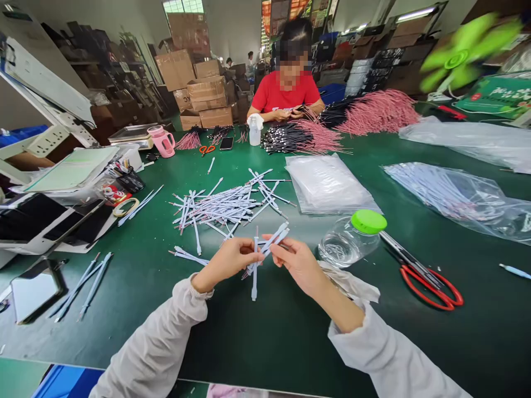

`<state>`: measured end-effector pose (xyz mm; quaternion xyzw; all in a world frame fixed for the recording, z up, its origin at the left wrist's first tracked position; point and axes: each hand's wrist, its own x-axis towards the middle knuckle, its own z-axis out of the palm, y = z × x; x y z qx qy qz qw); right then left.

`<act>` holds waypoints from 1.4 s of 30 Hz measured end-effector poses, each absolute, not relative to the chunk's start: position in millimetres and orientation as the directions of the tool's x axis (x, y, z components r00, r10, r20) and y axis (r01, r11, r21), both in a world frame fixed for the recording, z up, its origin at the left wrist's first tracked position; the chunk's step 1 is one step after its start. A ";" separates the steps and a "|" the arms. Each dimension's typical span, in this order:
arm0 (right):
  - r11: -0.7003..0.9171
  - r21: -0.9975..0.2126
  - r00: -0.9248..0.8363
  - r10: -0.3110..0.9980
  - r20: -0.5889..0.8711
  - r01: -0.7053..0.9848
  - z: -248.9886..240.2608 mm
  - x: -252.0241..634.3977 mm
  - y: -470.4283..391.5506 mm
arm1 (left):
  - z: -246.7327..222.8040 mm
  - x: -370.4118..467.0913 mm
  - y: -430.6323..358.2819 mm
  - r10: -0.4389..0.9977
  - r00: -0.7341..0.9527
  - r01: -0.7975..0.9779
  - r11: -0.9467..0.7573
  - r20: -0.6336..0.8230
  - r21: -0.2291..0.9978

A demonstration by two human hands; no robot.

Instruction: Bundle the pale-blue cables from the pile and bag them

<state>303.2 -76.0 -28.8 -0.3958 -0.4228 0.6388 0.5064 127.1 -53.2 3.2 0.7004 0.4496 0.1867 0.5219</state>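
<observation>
My left hand (236, 258) pinches a pale blue stick-like piece (254, 276) that hangs upright from the fingers. Close beside it on the right, my right hand (296, 262) has its thumb and fingers closed on several similar pieces (276, 236), which slant up to the right. The two hands nearly meet over the green table (265, 342). Just beyond them lies a loose pile of pale blue pieces (224, 204) with thin pinkish ends. A few more pieces (188, 255) rest left of my left hand.
Right of my hands are a jar with a green lid (369, 221) and red-handled scissors (431, 287). Plastic bags (332, 185) lie behind. A person in red (286, 91) sits opposite, near pink and black wires (377, 113). A phone (36, 290) is at left.
</observation>
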 end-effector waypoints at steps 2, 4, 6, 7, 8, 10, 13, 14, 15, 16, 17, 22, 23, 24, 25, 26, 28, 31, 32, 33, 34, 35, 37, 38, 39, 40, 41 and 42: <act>-0.109 -0.948 -0.143 0.987 -0.069 -0.299 -29.1 303.8 -77.2 | -1.3 130.8 -57.9 0.812 0.535 0.402 -0.002 -0.233 0.916; -0.101 -0.947 -0.128 0.990 -0.064 -0.304 -29.2 306.0 -78.0 | -4.4 132.8 -60.4 0.799 0.547 0.376 0.031 -0.249 0.926; -0.109 -0.937 -0.133 0.989 -0.068 -0.333 -28.4 308.9 -78.3 | -6.4 133.8 -61.3 0.786 0.562 0.358 0.050 -0.258 0.932; -0.122 -0.929 -0.146 0.986 -0.075 -0.349 -27.7 310.3 -78.1 | -7.3 134.1 -61.4 0.779 0.569 0.350 0.058 -0.261 0.935; -0.140 -0.921 -0.166 0.982 -0.084 -0.364 -27.1 311.5 -77.8 | -8.2 134.3 -61.4 0.774 0.576 0.342 0.064 -0.263 0.938; -0.186 -0.902 -0.224 0.969 -0.103 -0.390 -26.0 313.4 -77.0 | -10.5 134.8 -61.3 0.761 0.591 0.326 0.079 -0.268 0.942; -0.225 -0.879 -0.250 0.960 -0.127 -0.421 -25.3 314.8 -75.5 | -14.9 136.4 -61.7 0.725 0.635 0.287 0.100 -0.267 0.953; -0.226 -0.878 -0.233 0.963 -0.135 -0.422 -25.3 315.2 -75.0 | -16.1 137.0 -61.9 0.714 0.648 0.268 0.111 -0.264 0.957; -0.217 -0.882 -0.207 0.968 -0.140 -0.419 -25.3 315.5 -74.5 | -17.0 137.4 -61.9 0.712 0.652 0.249 0.122 -0.260 0.961; -0.201 -0.890 -0.176 0.975 -0.139 -0.410 -25.3 316.0 -74.1 | -17.5 137.3 -61.5 0.723 0.643 0.239 0.124 -0.253 0.963; -0.180 -0.900 -0.145 0.981 -0.132 -0.396 -25.3 316.5 -73.6 | -17.4 136.6 -60.6 0.747 0.617 0.247 0.112 -0.245 0.963; -0.112 -0.938 -0.020 0.994 -0.112 -0.328 -25.5 320.1 -70.5 | -11.8 122.3 -46.4 0.889 0.407 0.286 0.097 -0.212 0.953; -0.111 -0.940 -0.010 0.993 -0.114 -0.324 -25.7 320.7 -69.9 | -10.7 118.1 -42.5 0.901 0.373 0.221 0.145 -0.222 0.964; -0.110 -0.941 -0.006 0.993 -0.114 -0.321 -25.8 321.1 -69.5 | -10.0 114.1 -38.9 0.911 0.343 0.137 0.195 -0.231 0.971; -0.110 -0.942 -0.004 0.993 -0.114 -0.318 -25.9 321.3 -69.2 | -9.8 110.7 -35.8 0.918 0.317 0.050 0.236 -0.239 0.971; -0.110 -0.943 -0.004 0.993 -0.115 -0.315 -26.0 321.3 -69.0 | -10.1 108.0 -33.4 0.922 0.298 -0.029 0.266 -0.246 0.963; -0.111 -0.944 -0.003 0.993 -0.116 -0.309 -26.0 321.0 -69.3 | -11.7 106.2 -31.2 0.922 0.286 -0.177 0.319 -0.261 0.931; -0.118 -0.944 -0.020 0.993 -0.117 -0.308 -25.6 319.3 -70.6 | -14.7 112.8 -34.4 0.910 0.263 -0.422 0.407 -0.320 0.810; -0.130 -0.943 -0.043 0.992 -0.122 -0.307 -25.6 318.5 -71.1 | -15.3 116.9 -36.8 0.902 0.250 -0.497 0.432 -0.353 0.753; -0.146 -0.939 -0.071 0.989 -0.130 -0.311 -25.6 317.6 -71.6 | -15.8 121.4 -39.6 0.891 0.241 -0.555 0.452 -0.385 0.698; -0.164 -0.933 -0.097 0.985 -0.139 -0.322 -25.7 316.6 -72.1 | -16.1 126.1 -42.6 0.880 0.235 -0.595 0.467 -0.413 0.655; -0.178 -0.922 -0.114 0.982 -0.147 -0.344 -26.0 315.5 -72.6 | -16.5 130.6 -45.8 0.870 0.237 -0.616 0.479 -0.432 0.626; -0.184 -0.894 -0.117 0.982 -0.148 -0.408 -26.8 313.4 -73.3 | -17.7 138.1 -52.0 0.857 0.258 -0.624 0.500 -0.446 0.600; -0.174 -0.883 -0.106 0.984 -0.141 -0.436 -27.2 312.3 -73.7 | -18.6 141.0 -55.0 0.855 0.267 -0.622 0.506 -0.445 0.598; -0.159 -0.879 -0.091 0.987 -0.132 -0.450 -27.5 311.2 -74.1 | -19.7 143.5 -58.0 0.854 0.272 -0.618 0.508 -0.442 0.600; -0.140 -0.883 -0.069 0.990 -0.122 -0.448 -27.7 310.0 -74.5 | -20.9 145.5 -60.8 0.856 0.278 -0.613 0.507 -0.435 0.606; -0.119 -0.896 -0.041 0.993 -0.112 -0.429 -28.0 308.8 -75.0 | -22.0 147.4 -63.5 0.858 0.287 -0.603 0.507 -0.426 0.616; -0.098 -0.911 -0.004 0.994 -0.105 -0.400 -28.2 307.5 -75.5 | -22.8 149.2 -66.0 0.860 0.297 -0.588 0.507 -0.415 0.630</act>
